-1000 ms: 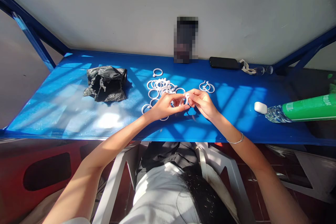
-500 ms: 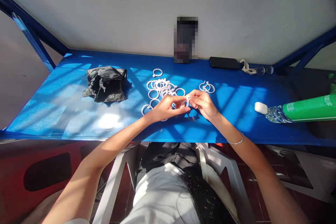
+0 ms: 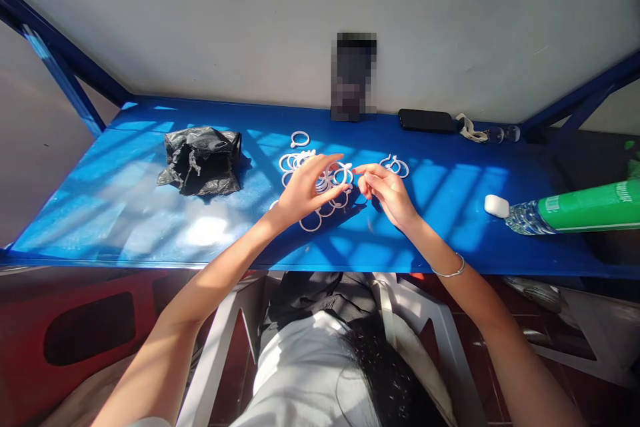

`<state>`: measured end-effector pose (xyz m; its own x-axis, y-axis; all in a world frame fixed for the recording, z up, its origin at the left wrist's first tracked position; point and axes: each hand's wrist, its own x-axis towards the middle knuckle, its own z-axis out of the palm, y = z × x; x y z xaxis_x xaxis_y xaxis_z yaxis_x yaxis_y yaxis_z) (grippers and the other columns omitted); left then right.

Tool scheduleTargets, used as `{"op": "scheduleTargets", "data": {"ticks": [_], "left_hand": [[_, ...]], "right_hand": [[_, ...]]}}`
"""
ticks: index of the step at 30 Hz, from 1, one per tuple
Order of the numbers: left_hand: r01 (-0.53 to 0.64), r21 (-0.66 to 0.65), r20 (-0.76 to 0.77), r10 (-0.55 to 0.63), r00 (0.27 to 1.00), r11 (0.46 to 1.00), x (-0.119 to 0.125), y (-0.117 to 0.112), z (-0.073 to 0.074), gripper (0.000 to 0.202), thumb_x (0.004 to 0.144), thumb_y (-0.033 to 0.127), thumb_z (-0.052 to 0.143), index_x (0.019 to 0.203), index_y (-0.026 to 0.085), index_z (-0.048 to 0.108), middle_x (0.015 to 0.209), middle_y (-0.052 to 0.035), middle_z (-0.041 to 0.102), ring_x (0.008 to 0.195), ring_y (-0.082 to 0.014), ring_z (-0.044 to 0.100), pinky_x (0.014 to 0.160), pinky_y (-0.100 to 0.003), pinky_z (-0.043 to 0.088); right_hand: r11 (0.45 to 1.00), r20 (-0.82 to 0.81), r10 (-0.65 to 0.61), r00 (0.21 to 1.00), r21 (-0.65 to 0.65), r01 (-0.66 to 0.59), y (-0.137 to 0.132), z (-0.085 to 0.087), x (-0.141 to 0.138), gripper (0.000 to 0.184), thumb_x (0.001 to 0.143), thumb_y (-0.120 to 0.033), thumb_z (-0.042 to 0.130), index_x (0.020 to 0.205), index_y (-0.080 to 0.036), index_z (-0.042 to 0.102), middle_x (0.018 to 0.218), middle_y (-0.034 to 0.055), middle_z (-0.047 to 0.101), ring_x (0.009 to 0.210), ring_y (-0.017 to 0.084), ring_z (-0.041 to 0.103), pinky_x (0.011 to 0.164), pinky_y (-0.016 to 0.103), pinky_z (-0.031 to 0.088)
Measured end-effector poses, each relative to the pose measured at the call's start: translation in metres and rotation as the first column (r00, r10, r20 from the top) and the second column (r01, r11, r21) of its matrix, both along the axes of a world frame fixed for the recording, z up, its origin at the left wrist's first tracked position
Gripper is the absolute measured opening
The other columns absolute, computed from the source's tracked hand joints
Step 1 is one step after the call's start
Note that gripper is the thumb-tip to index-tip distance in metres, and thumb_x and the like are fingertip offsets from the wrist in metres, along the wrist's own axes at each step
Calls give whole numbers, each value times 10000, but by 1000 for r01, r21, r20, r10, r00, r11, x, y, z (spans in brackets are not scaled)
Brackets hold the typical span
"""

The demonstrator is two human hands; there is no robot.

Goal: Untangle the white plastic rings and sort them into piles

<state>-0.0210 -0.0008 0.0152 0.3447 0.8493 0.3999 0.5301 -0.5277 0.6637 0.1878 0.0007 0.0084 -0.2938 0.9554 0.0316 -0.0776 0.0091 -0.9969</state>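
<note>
Slippage first, as a judgement: possibly losing the white ring [image 3: 351, 175] from the left hand [image 3: 304, 190] through a slack grip, curving thumb and fingers wide around it over the heap of rings [image 3: 324, 182] on the blue table [image 3: 450, 213]; not being able to tell whether actually pinching it or only framing it against the heap. Possibly mixing it up with look-alikes after a drop, or snagging its knob on neighbouring loops, being so close to them. Possibly bumping the overlapping pair of rings [image 3: 395, 160] with the right hand [image 3: 390, 193], bending fingers loosely near the white ring, keeping that grip unclosed around nothing visible. Possibly misjudging edges too, owing to hard sunlight and striped shadows. As for looks: showing plain white, forming a thin round loop, carrying a small rounded knob near the top, gleaming along the sunlit edge, matching the heap in colour and seeming like smooth plastic
</note>
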Motion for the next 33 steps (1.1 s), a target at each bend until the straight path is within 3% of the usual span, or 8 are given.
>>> {"op": "scheduleTargets", "data": {"ticks": [4, 7, 14, 23, 26, 29, 31, 33], "left_hand": [[-172, 57, -101, 177, 979, 983, -15, 13, -1, 477, 903, 425, 641, 1312, 192, 560, 1224, -107, 677, 1115, -259, 628, 954, -372, 512], [-226, 42, -154, 230, 961, 973, -25, 23, -6, 447, 901, 437, 630, 1272, 190, 587, 1223, -102, 690, 1146, -274, 621, 996, -389, 497], [-230, -2, -223, 224, 949, 973, -30, 33, -20, 447, 889, 432, 626, 1246, 165, 620, 1221, -115, 708, 1173, -296, 631, 1022, -407, 488], [-213, -19, -207, 204, 957, 977, -32, 34, -21, 435, 892, 438, 629, 1253, 193, 633, 1258, -99, 701, 1167, -280, 646, 1023, -378, 500], [-201, -25, -207, 192, 959, 979, -32, 34, -21, 449, 894, 447, 629, 1267, 197, 626, 1266, -97, 698, 1186, -282, 638, 1034, -382, 495], [-189, -28, -214, 179, 960, 982, -32, 33, -20, 472, 897, 462, 623, 1282, 189, 612, 1262, -103, 698, 1205, -287, 629, 1036, -391, 494], [-181, -29, -220, 170, 961, 983, -32, 33, -19, 479, 901, 461, 619, 1286, 177, 606, 1269, -112, 693, 1208, -290, 629, 1036, -393, 495], [-174, -23, -223, 164, 961, 985, -32, 33, -18, 481, 902, 455, 621, 1287, 167, 604, 1285, -123, 684, 1211, -293, 629, 1040, -395, 493]], "right_hand": [[994, 67, -95, 993, 59, 91, 7, 2, 9, 275, 832, -484, 668, 908, -222, 702, 659, -12, 570, 600, 142, 493, 565, 281, 429], [986, 95, -156, 983, 80, 149, 12, 3, 15, 231, 826, -448, 662, 882, -228, 702, 649, -17, 571, 585, 136, 487, 558, 278, 425], [974, 92, -199, 976, 126, 187, 16, 7, 22, 201, 811, -404, 675, 877, -217, 704, 641, -16, 580, 568, 125, 488, 555, 274, 427], [937, 224, -288, 931, 265, 226, 20, 9, 30, 229, 868, -430, 635, 922, -213, 684, 684, 5, 626, 608, 155, 556, 600, 298, 483], [872, 452, -428, 783, 433, 228, 25, 6, 42, 241, 928, -396, 538, 976, -208, 681, 808, 50, 687, 699, 198, 614, 663, 336, 509], [801, 664, -565, 490, 584, 132, 31, -4, 54, 239, 943, -337, 499, 974, -186, 681, 965, 128, 704, 874, 285, 630, 746, 401, 505], [795, 740, -583, 336, 605, 47, 34, -13, 61, 210, 935, -317, 525, 943, -170, 674, 994, 169, 693, 967, 343, 605, 784, 445, 490], [810, 787, -559, 261, 585, -27, 37, -21, 64, 180, 931, -313, 559, 931, -165, 662, 1004, 185, 679, 1015, 373, 579, 801, 465, 473]]}}
